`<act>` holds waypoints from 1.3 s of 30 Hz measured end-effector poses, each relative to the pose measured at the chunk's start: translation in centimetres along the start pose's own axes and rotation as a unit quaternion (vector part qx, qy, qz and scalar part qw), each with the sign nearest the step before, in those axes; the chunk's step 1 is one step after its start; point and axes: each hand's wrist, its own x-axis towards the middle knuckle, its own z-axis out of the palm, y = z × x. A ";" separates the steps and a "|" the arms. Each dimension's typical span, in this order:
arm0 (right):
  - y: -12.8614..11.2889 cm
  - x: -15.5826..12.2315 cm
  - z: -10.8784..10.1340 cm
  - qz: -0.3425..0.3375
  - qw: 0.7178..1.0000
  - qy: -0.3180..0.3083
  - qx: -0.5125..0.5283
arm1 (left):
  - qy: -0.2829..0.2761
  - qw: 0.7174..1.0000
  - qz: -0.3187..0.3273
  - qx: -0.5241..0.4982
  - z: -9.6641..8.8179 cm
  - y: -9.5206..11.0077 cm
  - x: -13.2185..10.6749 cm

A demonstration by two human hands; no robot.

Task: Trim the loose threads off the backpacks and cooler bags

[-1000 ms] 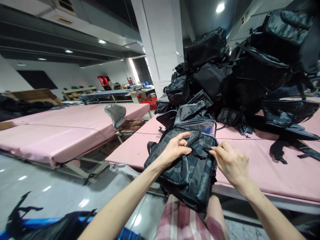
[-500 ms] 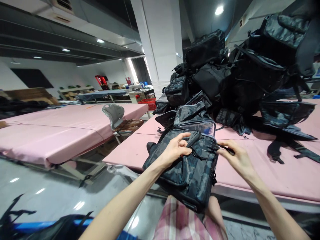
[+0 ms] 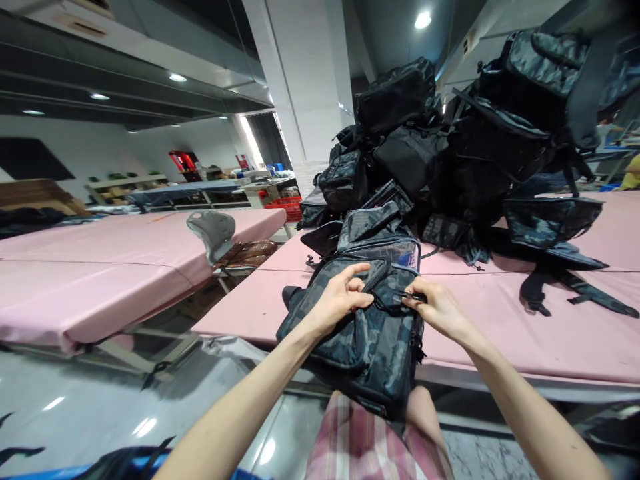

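grey-and-black camouflage cloth covers the backpack [image 3: 370, 347], which lies on its back panel or thereabouts across the near edge of the pink tabletop [image 3: 500, 333], its lower end jutting out above the checked clothing [image 3: 345, 433] on the person's lap. the left hand [image 3: 340, 297] rests over the upper part of the bag, forefinger stretched away from the thumb; the thumb tip is right by a black cord [image 3: 387, 308], but i cannot tell whether the fingers grip it. the right hand [image 3: 440, 307] has its thumb and forefinger narrowed on a slim dark piece [image 3: 411, 295], too small to make out, near the right side of the bag.

handling this well seems to call for two different jobs. the left palm should bear down lightly, so the soft cloth does not ruck up or drift, while the right fingers do the fine work with a light, close pinch. a low right wrist would probably make the fingertips steadier. slack in the cord could snag, so gentle tension looks wise. the overhanging end may tip if pushed downward; moving along the cloth seems safer than pressing on that end.
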 end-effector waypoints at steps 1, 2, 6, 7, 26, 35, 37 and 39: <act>0.0 -0.1 -0.2 -0.005 0.997 -0.002 0.071 | 0.003 1.000 0.000 -0.002 -0.1 0.0 0.0; 0.1 -0.3 -0.5 -0.003 0.991 0.000 0.136 | 0.006 1.000 0.001 -0.005 -0.1 0.0 0.0; 0.2 -0.6 -1.5 0.036 0.973 0.039 0.225 | 0.012 1.000 0.000 -0.014 -0.1 -0.1 0.1; 0.5 -0.7 -1.6 0.046 0.969 0.065 0.234 | 0.015 1.000 0.003 -0.016 -0.2 -0.1 0.2; 3.4 -5.3 3.5 -0.040 0.992 0.052 -0.104 | 0.290 0.923 0.074 -0.240 -8.6 -12.8 3.2; 6.6 -4.4 9.6 -0.011 0.976 -0.022 -0.219 | 0.339 0.903 -0.109 -0.241 -13.4 -21.2 -3.4; 6.4 -2.4 8.9 0.028 0.973 -0.007 -0.228 | 0.323 0.912 -0.110 -0.228 -13.6 -21.4 -3.8; 6.5 0.0 7.8 0.066 0.965 0.048 -0.248 | 0.312 0.919 -0.099 -0.220 -13.4 -22.0 -4.1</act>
